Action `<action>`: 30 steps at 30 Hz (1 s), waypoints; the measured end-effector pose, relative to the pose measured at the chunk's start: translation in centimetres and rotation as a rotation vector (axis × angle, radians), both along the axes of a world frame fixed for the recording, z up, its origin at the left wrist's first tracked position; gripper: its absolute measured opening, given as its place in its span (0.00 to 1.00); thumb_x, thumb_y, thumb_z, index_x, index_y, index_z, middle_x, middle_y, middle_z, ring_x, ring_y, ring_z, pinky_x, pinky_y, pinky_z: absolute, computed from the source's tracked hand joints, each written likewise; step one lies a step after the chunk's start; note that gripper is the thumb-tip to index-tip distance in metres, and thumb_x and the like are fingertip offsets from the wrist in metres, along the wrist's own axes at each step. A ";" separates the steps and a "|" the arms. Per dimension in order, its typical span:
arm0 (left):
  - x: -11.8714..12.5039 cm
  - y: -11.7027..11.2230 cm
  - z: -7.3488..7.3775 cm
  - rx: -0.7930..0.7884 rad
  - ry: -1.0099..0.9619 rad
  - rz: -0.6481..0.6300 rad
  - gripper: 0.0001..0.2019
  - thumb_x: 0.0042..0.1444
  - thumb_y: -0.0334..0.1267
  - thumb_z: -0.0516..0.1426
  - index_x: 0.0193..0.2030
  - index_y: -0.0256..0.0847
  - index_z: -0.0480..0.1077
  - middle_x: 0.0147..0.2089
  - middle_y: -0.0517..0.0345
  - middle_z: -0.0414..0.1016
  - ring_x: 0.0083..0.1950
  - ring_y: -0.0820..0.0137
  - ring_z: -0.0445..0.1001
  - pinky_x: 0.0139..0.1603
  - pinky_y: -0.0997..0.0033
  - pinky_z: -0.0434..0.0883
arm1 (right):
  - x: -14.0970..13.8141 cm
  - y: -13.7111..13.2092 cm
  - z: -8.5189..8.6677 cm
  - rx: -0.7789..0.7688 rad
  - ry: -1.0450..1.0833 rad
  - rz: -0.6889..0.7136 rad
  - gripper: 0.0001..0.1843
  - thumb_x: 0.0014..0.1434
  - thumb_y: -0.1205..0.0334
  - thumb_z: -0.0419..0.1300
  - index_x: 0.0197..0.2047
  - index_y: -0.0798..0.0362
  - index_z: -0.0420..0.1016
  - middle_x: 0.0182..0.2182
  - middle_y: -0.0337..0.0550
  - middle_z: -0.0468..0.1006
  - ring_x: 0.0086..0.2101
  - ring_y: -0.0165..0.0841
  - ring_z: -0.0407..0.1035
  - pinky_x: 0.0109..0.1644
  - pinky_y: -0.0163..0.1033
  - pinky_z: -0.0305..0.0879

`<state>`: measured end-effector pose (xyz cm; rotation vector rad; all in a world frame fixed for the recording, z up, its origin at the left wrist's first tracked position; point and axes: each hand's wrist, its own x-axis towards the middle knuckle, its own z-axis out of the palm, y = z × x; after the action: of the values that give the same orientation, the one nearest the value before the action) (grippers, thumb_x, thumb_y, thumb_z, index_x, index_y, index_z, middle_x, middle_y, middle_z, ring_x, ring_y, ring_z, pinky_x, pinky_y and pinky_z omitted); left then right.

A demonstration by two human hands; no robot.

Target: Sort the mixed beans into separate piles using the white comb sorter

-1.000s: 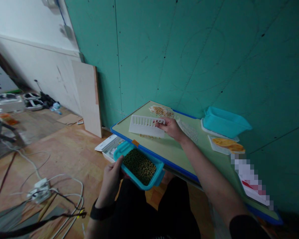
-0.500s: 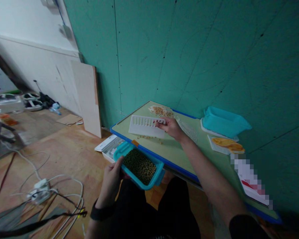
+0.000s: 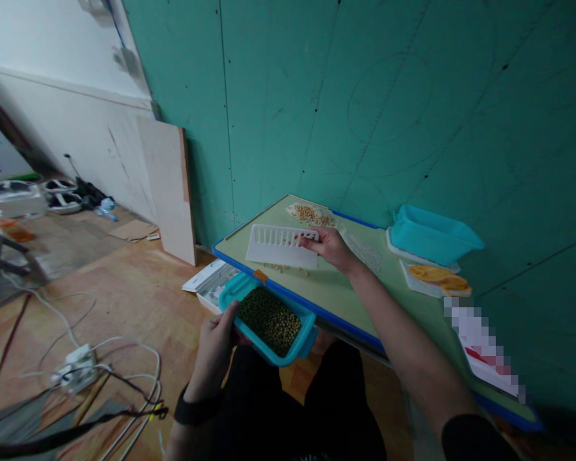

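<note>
My left hand (image 3: pixel 214 346) grips the left end of a turquoise plastic container (image 3: pixel 309 338), thumb over its rim, just below the table's front edge. Inside lie dark green beans (image 3: pixel 258 308) and pale yellow soybeans (image 3: pixel 287 330), side by side and partly mixed. Over the table, my right hand (image 3: pixel 333 248) is closed on the right end of a white slotted plastic plate (image 3: pixel 278 255), held tilted with its slots uppermost. A few loose soybeans (image 3: pixel 297 269) lie along the plate's lower edge. Behind it is a soybean pile (image 3: pixel 311 214); white grains (image 3: pixel 365 251) spread to the right, partly hidden by my hand.
The blue-edged table (image 3: pixel 336 296) stands against a green wall (image 3: pixel 278 96). At its right are a turquoise bin (image 3: pixel 432 235), a folded yellow cloth (image 3: pixel 436 278) and a partly blurred packet (image 3: pixel 489 368). A white box (image 3: pixel 205 282) sits below left; cables (image 3: pixel 139 346) cross the floor.
The slotted plate has shifted slightly toward the table's front edge, and the loose soybeans near it lie a little differently. My left hand and the container have stayed in place.
</note>
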<state>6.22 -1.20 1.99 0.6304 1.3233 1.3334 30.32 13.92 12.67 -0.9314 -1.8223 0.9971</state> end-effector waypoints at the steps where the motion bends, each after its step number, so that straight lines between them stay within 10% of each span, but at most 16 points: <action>1: 0.0 0.0 0.0 0.000 0.000 -0.001 0.26 0.45 0.60 0.67 0.12 0.39 0.70 0.13 0.57 0.71 0.16 0.71 0.70 0.20 0.73 0.70 | 0.0 -0.1 0.1 -0.003 -0.004 0.004 0.24 0.51 0.40 0.71 0.37 0.54 0.81 0.28 0.39 0.77 0.28 0.30 0.65 0.30 0.35 0.59; 30: 0.1 0.4 -1.1 0.038 -0.107 -0.067 0.29 0.42 0.63 0.69 0.12 0.39 0.70 0.13 0.55 0.71 0.15 0.70 0.70 0.20 0.71 0.72 | 1.2 -5.2 0.2 0.076 -0.153 -0.102 0.18 0.57 0.47 0.67 0.40 0.55 0.84 0.30 0.42 0.81 0.29 0.33 0.70 0.31 0.36 0.65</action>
<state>6.36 -0.81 0.91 0.6161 1.1836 1.3224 31.55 8.67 12.86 -1.0667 -1.9042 0.8067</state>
